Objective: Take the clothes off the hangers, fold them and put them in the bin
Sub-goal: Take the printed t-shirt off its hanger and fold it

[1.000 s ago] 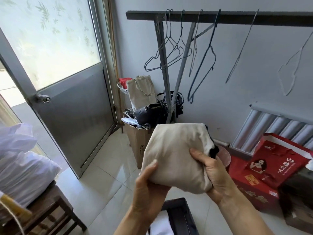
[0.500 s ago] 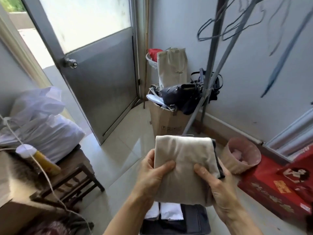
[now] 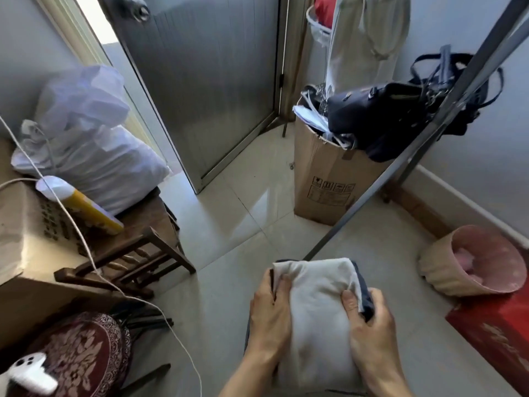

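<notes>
A folded beige garment (image 3: 317,316) with a dark trim on its right edge lies low in front of me, near the bottom of the view. My left hand (image 3: 269,313) grips its left side, fingers curled over the edge. My right hand (image 3: 369,330) grips the right side, thumb on top. The dark bin (image 3: 248,330) shows only as a thin strip beside my left hand; the garment and hands hide the remainder. A grey leg of the clothes rack (image 3: 406,156) slants from the upper right down to the garment.
A cardboard box (image 3: 323,179) stuffed with dark bags stands ahead. A tipped pink basket (image 3: 469,262) and a red box (image 3: 498,336) lie at the right. A wooden chair (image 3: 143,245) with white bags, a carton and a patterned stool (image 3: 80,351) crowd the left.
The view has tilted down from the rack and hangers toward the floor. Both hands have lowered the folded garment over the bin, and the white clothes seen inside it are now covered.
</notes>
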Tool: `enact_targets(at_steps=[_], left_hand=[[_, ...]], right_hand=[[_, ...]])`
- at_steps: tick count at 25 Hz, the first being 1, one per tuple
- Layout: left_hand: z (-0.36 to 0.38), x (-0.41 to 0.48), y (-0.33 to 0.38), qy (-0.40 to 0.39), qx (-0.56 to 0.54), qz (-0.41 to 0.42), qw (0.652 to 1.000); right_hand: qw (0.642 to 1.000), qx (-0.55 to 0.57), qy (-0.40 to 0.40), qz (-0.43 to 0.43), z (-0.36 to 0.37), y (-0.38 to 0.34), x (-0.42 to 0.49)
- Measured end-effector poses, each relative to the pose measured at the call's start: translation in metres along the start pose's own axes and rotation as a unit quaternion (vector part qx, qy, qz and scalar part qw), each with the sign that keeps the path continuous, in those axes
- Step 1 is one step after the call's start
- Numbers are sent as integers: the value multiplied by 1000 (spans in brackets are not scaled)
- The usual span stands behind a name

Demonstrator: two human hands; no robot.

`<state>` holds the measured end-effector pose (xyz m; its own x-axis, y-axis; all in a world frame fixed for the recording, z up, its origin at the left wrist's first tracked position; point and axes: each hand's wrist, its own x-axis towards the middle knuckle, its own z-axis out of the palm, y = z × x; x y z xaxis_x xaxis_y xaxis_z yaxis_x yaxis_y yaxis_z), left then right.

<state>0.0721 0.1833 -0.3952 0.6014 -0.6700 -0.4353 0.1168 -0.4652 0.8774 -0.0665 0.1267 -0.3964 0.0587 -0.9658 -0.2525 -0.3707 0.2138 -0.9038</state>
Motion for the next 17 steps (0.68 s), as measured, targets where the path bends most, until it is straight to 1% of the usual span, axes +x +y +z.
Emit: enact_targets(at_steps=[1, 2, 3, 4, 5, 6, 8, 9, 12, 14, 16, 17], left_hand=[[3, 13, -18, 7, 21, -43, 999], [6, 26, -36, -3, 26, -100, 995], [11, 38, -59, -25, 19, -150, 988], [16, 46, -78, -52, 25, -180, 982], [22, 53, -98, -66, 51, -180, 980], [26, 59, -120, -61, 87, -173, 979], [39, 68, -163, -22, 124, -151, 980], [44, 72, -179, -7, 122, -142, 982], [59, 89, -229, 16, 125, -107, 986], [68, 107, -260, 27, 152, -90, 984], [75, 127, -284, 35, 187, -88, 978], [80, 135, -293, 37, 193, -88, 977]], right_hand=[[1000, -3, 5, 6, 8, 16, 7], [1000, -2, 13, 20, 14, 34, 14], [999, -1, 19, 44, 22, 55, 20], [997, 5, 15, 72, 28, 73, 25], [994, 26, 2, 107, 34, 94, 29], [986, 66, -18, 149, 40, 116, 32], [959, 132, -52, 244, 50, 158, 35], [955, 127, -55, 261, 54, 176, 37], [970, 83, -20, 228, 69, 226, 48], [978, 65, -20, 199, 82, 253, 57], [978, 55, -3, 202, 94, 281, 67], [975, 58, 6, 216, 98, 294, 72]])
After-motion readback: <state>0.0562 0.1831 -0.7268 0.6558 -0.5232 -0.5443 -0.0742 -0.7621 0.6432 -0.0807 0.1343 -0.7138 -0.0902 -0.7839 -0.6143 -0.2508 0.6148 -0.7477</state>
